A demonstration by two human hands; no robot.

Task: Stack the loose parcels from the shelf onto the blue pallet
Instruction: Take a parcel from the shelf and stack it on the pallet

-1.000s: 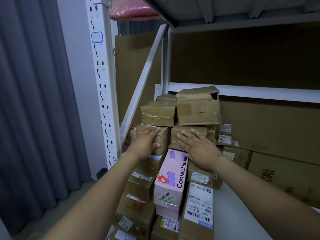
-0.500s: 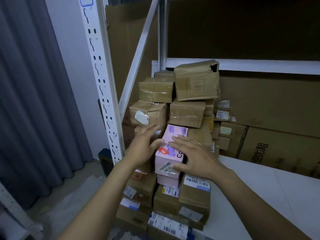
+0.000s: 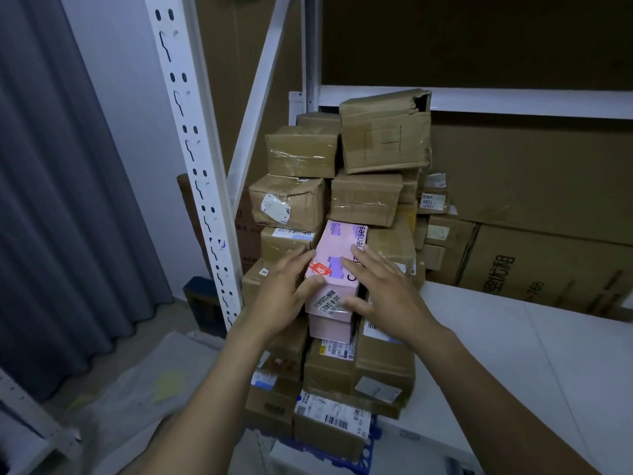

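Note:
A tall pile of taped brown parcels [image 3: 364, 200] stands on the blue pallet [image 3: 342, 455], whose grid edge shows at the bottom. A dented brown box [image 3: 383, 132] tops the pile. Midway up lies a pink contact-lens box [image 3: 337, 255] on a second pink box [image 3: 330, 327]. My left hand [image 3: 284, 296] grips the pink box's left side, thumb across its labelled front end. My right hand [image 3: 383, 289] lies over its top right edge, thumb on the front end. The box sits in the pile, held between both hands.
A white perforated shelf upright [image 3: 195, 149] and a diagonal brace [image 3: 260, 97] stand just left of the pile. A white shelf board [image 3: 513, 354] runs right, with large cartons [image 3: 548, 269] at its back. A grey curtain [image 3: 51, 200] hangs left.
Both hands came down from the brown parcels higher in the pile and closed on the pink box. The view has tilted down, bringing the pallet edge into sight.

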